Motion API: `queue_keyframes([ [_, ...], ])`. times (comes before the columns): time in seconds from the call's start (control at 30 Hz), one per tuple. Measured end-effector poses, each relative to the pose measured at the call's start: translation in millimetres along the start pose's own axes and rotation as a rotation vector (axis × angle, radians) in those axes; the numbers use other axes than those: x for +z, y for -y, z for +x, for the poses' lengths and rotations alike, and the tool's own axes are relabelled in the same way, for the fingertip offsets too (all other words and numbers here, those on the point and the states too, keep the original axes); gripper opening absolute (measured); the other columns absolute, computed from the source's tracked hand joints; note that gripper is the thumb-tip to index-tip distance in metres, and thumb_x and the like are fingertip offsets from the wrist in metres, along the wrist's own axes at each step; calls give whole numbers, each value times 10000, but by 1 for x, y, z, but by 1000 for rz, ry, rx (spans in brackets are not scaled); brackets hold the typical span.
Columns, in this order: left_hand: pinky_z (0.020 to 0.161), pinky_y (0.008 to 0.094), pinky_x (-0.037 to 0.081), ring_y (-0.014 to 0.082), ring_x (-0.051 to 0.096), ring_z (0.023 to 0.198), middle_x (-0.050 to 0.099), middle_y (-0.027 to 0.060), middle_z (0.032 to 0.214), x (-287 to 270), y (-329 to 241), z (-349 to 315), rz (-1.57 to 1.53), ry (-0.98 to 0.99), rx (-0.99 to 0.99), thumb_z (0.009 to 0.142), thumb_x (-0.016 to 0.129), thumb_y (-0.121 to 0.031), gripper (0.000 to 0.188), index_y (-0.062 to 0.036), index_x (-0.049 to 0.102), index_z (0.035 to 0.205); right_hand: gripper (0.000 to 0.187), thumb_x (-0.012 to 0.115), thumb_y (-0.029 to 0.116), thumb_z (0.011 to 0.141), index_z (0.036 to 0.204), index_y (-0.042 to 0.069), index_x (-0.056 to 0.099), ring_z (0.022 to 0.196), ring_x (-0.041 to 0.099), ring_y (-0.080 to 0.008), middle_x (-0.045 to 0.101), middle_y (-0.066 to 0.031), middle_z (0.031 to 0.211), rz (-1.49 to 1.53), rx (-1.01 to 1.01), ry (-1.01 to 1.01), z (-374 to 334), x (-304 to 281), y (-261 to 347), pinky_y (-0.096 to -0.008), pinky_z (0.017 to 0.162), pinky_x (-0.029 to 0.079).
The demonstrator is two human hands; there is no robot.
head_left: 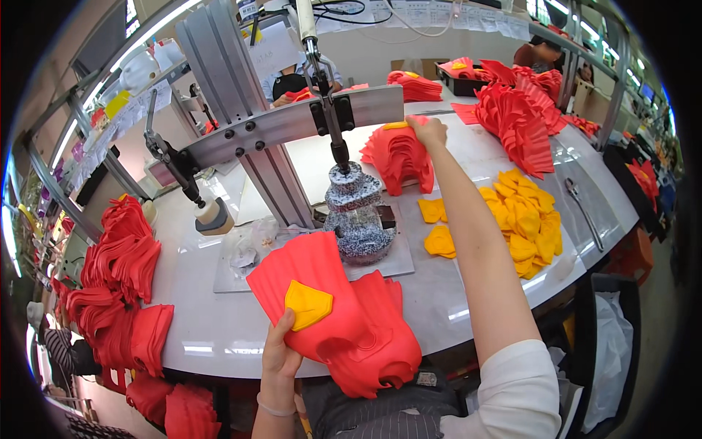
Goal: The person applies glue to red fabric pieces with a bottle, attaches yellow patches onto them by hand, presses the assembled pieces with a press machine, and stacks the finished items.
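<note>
My left hand [281, 351] grips the lower edge of a red ribbed fabric piece [322, 293] that carries a yellow shield-shaped patch [307, 304]. It lies over a stack of similar red pieces [380, 344] at the table's near edge. My right arm reaches far across the table, and my right hand [428, 132] rests its fingers on a red piece with a yellow patch on top of a red pile [398, 157]. Between my hands stands a press with a speckled grey form [356, 216] under its rod.
Loose yellow patches [523, 216] lie on the white table [219, 329] to the right, and two more [437, 227] near the press. Fanned red pieces [519, 121] are stacked at the far right, others at the left edge [121, 285]. A person sits beyond the machine frame [248, 139].
</note>
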State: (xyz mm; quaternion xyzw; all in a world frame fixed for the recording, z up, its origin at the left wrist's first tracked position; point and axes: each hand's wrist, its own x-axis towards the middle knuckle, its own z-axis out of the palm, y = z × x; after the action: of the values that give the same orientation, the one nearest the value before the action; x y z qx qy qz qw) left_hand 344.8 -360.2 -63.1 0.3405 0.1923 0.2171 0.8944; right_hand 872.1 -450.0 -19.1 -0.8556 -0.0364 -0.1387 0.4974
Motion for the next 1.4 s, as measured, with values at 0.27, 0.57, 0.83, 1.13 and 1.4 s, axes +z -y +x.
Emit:
queue_keyframes([
  [0.27,1044,389,407,255,520,1213,536,112,1307,24,-1,36,4,72,-88,876,658,-136,554,-21,411,1358,534,493,522,936,886,4,618,750,651,-254,660,-135,815,-89,-522,-124,-93,-59,-19,-386,650,507],
  [0.57,877,351,511,209,632,1028,635,116,1151,80,20,123,525,214,169,781,784,-248,481,-17,595,1157,465,687,349,865,1150,10,548,707,596,-73,645,-61,895,446,-104,859,-262,-117,-9,-218,526,427],
  [0.83,816,283,516,150,624,983,632,124,1120,46,29,221,1358,-65,684,747,811,-341,562,17,579,1113,668,780,460,734,1140,-19,552,733,619,-195,649,-130,913,131,-292,556,-231,-55,-22,-311,637,500],
  [1.13,817,314,514,200,633,994,635,132,1128,56,38,191,831,100,411,790,770,-354,609,0,510,1211,692,735,481,773,1198,-29,542,841,628,-244,631,-137,992,-324,-559,418,-219,-68,-16,-343,757,498],
  [1.4,874,275,476,178,589,1072,599,124,1189,31,34,211,1042,-45,389,898,619,-442,594,-14,455,1276,220,663,220,880,1027,66,606,832,608,-223,643,-84,999,668,-965,-158,-160,-103,145,-331,799,469],
])
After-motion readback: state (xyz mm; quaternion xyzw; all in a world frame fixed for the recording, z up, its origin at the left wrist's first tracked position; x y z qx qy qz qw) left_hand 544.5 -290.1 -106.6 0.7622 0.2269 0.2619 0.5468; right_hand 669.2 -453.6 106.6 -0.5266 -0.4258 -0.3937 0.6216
